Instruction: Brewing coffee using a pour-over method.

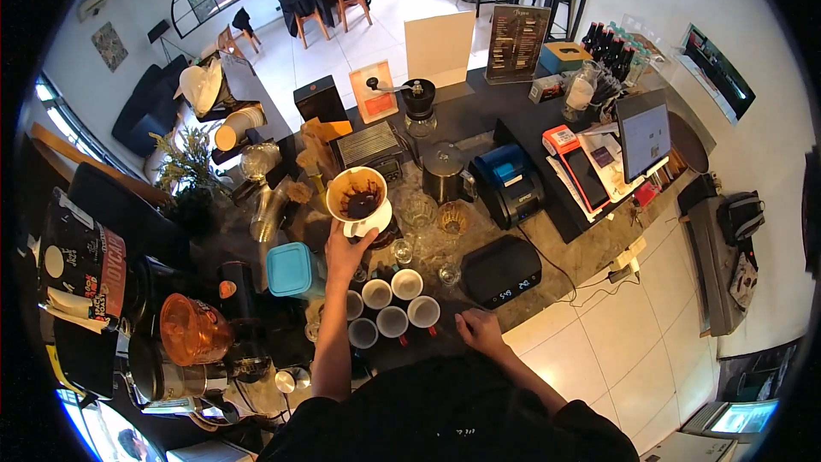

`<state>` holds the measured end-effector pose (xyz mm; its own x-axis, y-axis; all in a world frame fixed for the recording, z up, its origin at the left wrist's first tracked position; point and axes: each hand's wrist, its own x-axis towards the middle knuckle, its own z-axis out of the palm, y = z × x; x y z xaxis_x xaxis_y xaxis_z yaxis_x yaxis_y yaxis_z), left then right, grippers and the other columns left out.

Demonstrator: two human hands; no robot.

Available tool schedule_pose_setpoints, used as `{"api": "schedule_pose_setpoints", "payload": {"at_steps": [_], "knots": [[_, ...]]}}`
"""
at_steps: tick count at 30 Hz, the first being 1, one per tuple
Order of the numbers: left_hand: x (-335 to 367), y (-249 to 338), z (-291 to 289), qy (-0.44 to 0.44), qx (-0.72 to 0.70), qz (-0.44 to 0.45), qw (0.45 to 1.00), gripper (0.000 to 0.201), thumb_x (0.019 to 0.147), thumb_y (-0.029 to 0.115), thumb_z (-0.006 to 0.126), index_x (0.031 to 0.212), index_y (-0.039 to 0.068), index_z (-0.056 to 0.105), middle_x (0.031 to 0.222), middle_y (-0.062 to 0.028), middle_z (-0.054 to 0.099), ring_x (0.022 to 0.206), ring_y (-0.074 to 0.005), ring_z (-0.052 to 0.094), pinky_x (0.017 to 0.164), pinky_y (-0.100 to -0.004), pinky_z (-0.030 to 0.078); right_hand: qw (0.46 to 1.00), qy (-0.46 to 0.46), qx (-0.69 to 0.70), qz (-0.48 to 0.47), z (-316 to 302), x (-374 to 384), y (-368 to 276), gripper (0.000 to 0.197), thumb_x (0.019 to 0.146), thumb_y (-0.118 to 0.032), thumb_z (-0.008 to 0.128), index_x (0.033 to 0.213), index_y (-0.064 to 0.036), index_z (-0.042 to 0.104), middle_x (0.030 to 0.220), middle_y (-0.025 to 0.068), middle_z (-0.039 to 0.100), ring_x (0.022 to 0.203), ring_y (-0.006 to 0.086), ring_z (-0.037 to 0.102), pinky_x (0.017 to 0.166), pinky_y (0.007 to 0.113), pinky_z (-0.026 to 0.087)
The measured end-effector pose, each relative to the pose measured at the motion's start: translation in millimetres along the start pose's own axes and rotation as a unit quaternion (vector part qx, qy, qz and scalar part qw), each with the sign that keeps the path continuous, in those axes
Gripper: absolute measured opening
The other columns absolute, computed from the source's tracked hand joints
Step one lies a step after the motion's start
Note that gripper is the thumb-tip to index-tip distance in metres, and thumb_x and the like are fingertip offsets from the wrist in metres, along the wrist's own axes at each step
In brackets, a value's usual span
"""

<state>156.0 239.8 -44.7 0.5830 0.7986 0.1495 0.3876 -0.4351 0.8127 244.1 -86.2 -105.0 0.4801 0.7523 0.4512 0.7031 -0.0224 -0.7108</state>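
My left hand (346, 250) is closed on a white coffee dripper (375, 221) at its handle and base. In the dripper sits a paper filter (349, 181) with wet dark coffee grounds. A dark glass vessel (389, 235), mostly hidden, is just beneath and beside it. Below my left hand several white-lined cups (392, 322) stand grouped near the counter's front edge. Right of these cups my right hand (481, 330) rests at the counter edge, fingers curled, with nothing visible in them. A black digital scale (503, 271) lies beyond it.
A metal pitcher (445, 173), a hand grinder (419, 104) and a blue-black printer (508, 186) stand farther back. Small glasses (449, 274) sit between cups and scale. Left are a blue-lidded container (292, 269) and an orange tub (195, 329). A monitor (643, 137) stands at right.
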Motion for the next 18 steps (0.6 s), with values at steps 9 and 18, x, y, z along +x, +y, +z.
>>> {"api": "schedule_pose_setpoints", "payload": {"at_steps": [9,18], "knots": [[1.2,-1.2,1.3,0.007,-0.034,0.015,0.999,0.063,0.078,0.042,0.083,0.125,0.004,0.064,0.138,-0.0122,0.057,0.117,-0.0322,0.062,0.095,-0.0439,0.050,0.997,-0.024,-0.054,0.045,5.3,1.4,3.5,0.022,0.093,-0.015,0.063,0.075,-0.0031,0.057,0.067,0.0161,0.059,0.060,0.0368,0.060,0.053,0.047,0.047],[0.7,-3.5,4.4,0.006,-0.052,0.018,0.998,0.064,0.079,0.041,0.083,0.127,0.004,0.063,0.142,-0.0124,0.054,0.121,-0.0329,0.059,0.095,-0.0469,0.050,0.996,-0.031,-0.054,0.061,4.3,3.3,2.1,0.024,0.092,-0.016,0.064,0.073,-0.0033,0.057,0.067,0.0160,0.059,0.062,0.0364,0.060,0.054,0.046,0.047]]}}
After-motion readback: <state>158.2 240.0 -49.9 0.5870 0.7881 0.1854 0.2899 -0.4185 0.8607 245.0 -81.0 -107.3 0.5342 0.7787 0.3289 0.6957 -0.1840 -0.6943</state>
